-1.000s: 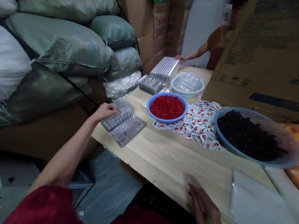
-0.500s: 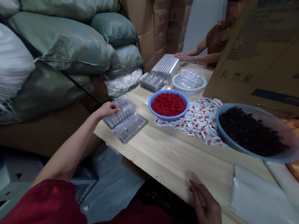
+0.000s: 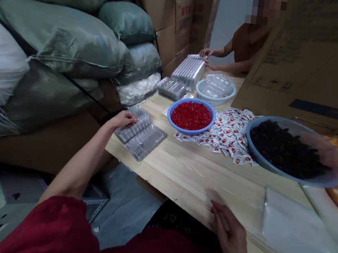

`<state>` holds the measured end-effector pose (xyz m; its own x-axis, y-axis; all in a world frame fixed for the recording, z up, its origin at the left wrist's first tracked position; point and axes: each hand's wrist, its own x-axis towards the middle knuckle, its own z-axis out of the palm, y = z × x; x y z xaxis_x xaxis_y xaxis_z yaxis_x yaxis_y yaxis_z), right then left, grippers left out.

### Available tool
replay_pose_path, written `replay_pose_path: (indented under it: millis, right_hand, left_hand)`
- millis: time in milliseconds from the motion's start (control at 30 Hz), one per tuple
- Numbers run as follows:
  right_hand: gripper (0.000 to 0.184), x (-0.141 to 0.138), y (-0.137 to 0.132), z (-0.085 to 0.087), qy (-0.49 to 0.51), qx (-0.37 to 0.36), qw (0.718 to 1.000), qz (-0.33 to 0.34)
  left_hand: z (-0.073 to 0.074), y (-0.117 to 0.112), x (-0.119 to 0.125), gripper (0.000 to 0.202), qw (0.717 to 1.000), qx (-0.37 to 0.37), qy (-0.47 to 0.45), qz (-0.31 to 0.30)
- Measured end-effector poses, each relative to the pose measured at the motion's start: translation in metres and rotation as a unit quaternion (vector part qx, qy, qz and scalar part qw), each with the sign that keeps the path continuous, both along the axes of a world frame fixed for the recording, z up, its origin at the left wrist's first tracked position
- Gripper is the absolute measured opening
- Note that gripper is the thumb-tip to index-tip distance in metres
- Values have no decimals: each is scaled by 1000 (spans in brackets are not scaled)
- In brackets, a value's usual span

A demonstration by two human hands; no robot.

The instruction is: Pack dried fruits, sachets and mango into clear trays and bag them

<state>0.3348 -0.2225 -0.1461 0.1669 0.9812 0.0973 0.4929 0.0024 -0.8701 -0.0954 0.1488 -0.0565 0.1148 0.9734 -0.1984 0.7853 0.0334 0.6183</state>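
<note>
At the table's left corner, my left hand [image 3: 124, 120] has its fingers closed on the raised, ridged part of a clear plastic blister tray [image 3: 147, 140]. The flat part of the tray lies on the wood. Its far part is partly hidden by my fingers. My right hand [image 3: 231, 234] hangs over the front edge of the table, fingers stretched forward with a small gap by the thumb and nothing visible in it. Beyond the tray stands a blue bowl [image 3: 173, 126] of red dried pieces. Small printed sachets [image 3: 228, 133] are heaped beside it.
A large bowl [image 3: 292, 178] of dark dried fruit stands at the right, near clear plastic bags [image 3: 295, 228]. Stacked trays [image 3: 188, 72] and a bowl of clear packs [image 3: 213, 101] are at the back, by a co-worker's hands. Sacks [image 3: 65, 40] and a carton [image 3: 316, 79] flank the table.
The view has shifted slightly. My left hand stays at the tray, its ridged part lifted a little more. The co-worker's hand has risen from the stacked trays.
</note>
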Motion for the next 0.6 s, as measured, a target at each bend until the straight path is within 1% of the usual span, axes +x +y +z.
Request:
replay_pose_path:
  millis: [67, 167, 300, 367, 467, 600]
  right_hand:
    - [30, -2, 0, 5, 6, 1, 1000, 2]
    - [30, -5, -1, 10, 10, 2, 1000, 3]
    - [31, -7, -4, 7, 20, -13, 1000, 2]
    - [31, -8, -5, 5, 17, -12, 1000, 2]
    - [31, -11, -3, 5, 8, -4, 1000, 6]
    - [31, -13, 0, 10, -9, 5, 1000, 6]
  left_hand:
    - [0, 0, 3, 28, 999, 19, 26, -1]
    - [0, -5, 7, 29, 997, 45, 56, -7]
    - [0, -14, 5, 38, 996, 49, 72, -13]
    - [0, -15, 4, 39, 995, 48, 87, -11]
    - [1, -12, 8, 35, 989, 53, 138, -4]
    - [0, -8, 23, 22, 972, 72, 225, -2]
